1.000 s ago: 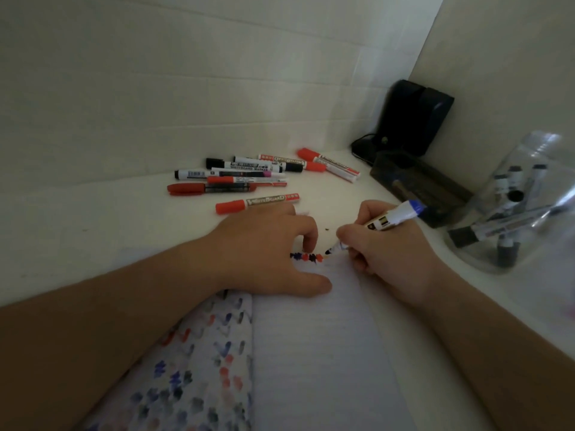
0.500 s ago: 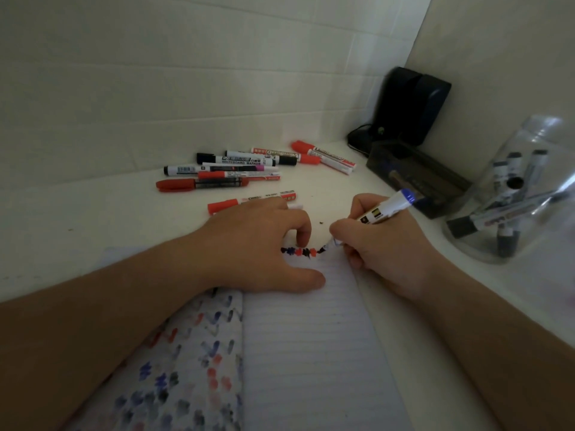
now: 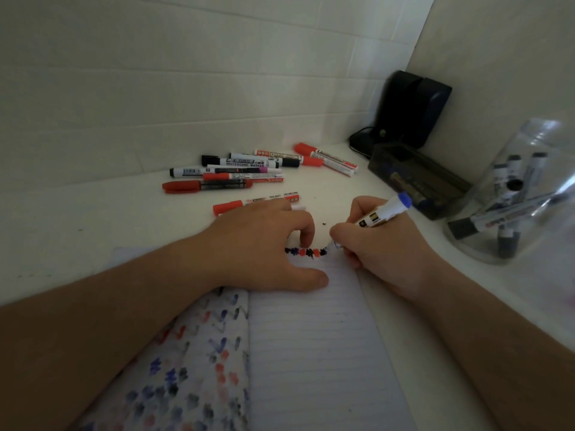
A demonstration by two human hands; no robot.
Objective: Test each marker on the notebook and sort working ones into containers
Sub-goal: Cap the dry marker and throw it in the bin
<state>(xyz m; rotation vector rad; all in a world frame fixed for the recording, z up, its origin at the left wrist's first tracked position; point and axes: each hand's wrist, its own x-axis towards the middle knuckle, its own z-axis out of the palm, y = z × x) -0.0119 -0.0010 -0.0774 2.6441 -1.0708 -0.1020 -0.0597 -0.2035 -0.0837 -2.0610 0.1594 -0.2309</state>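
Markers loose on the counter [image 3: 93,225] — eight or so, red and black caps mostly. One blue-ended marker [image 3: 381,213], white barrel, gripped by the right hand [image 3: 382,247], tip on the notebook [image 3: 311,337] beside a row of scribbles. Left hand [image 3: 264,244] — fingers loosely curled, pressing the page. Two containers: clear jar [image 3: 529,194] holding several markers, dark tray [image 3: 417,178].

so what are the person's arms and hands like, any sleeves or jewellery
Both forearms are bare right up to the edge of the picture, with no sleeves showing. The left hand and the right hand show no gloves, rings, watch or bracelet. No markings are visible on them in this dim light.
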